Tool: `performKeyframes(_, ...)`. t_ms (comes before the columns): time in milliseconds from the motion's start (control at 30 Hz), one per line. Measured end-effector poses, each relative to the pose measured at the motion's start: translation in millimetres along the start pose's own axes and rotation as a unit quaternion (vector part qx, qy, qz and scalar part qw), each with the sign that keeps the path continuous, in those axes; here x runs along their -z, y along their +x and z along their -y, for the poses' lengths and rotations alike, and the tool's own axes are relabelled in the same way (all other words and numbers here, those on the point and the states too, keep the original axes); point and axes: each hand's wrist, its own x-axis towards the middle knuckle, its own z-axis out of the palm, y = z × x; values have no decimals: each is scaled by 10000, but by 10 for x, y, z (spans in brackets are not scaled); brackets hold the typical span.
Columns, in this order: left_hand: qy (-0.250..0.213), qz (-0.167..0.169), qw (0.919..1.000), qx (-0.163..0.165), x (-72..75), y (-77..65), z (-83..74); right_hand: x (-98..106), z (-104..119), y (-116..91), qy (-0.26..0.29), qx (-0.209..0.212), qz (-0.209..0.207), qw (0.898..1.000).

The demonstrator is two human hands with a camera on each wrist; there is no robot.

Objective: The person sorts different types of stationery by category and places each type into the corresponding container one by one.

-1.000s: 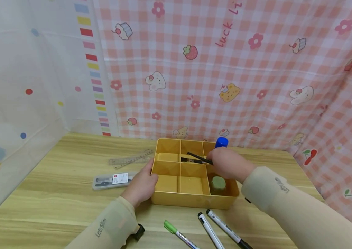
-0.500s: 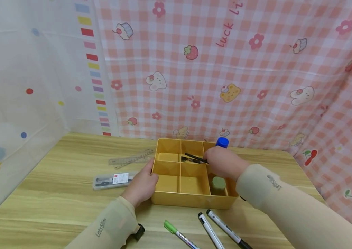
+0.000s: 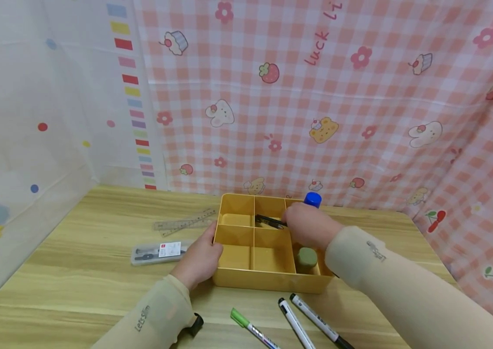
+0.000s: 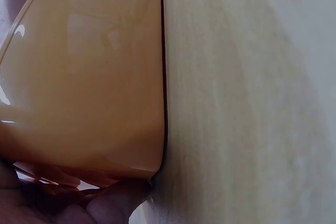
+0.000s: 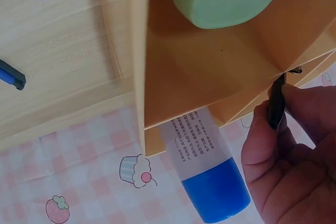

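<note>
The yellow compartment box (image 3: 272, 281) stands on the table in the head view. My left hand (image 3: 198, 257) holds its left side; in the left wrist view the fingers (image 4: 113, 203) lie against the box's end wall. Over the back middle compartment my right hand (image 3: 312, 225) pinches a slim black pen (image 5: 276, 100) between thumb and fingers. The pen slants down into that compartment, where other slim dark pens lie. A bottle with a blue cap (image 3: 313, 199) stands in the back right compartment, partly behind my right hand. The front right compartment contains a green round object (image 3: 306, 258).
Clear rulers (image 3: 183, 224) and a clear compass case (image 3: 159, 253) lie left of the box. In front of it are a green-capped marker (image 3: 253, 328) and two black-capped white markers, one of them a marker (image 3: 316, 317) at the right. A checked cloth (image 3: 246, 121) hangs behind.
My right hand has moved left and slightly lower with the black pen, which now lies closer to the pens in the back middle compartment. The left hand stays on the box.
</note>
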Motion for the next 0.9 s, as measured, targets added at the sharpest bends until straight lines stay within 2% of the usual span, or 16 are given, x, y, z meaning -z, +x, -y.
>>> performKeyframes(267, -53, -5, 10000, 58, 11, 24, 14, 70, 24, 52, 428, -294, 276, 9983)
performKeyframes(500, -47, -12, 10000, 38, 15, 22, 8, 50, 37, 126, -54, 30, 262, 9996)
performKeyframes(633, -25, -21, 10000, 40, 13, 21, 10, 47, 67, 144, -140, 150, 254, 9995)
performKeyframes(767, -2, -35, 10000, 9, 11, 25, 11, 36, 95, 157, -73, 162, 254, 9995)
performKeyframes(900, -23, -29, 10000, -6, 9, 29, 10, 33, 115, 166, 124, -15, 274, 9995)
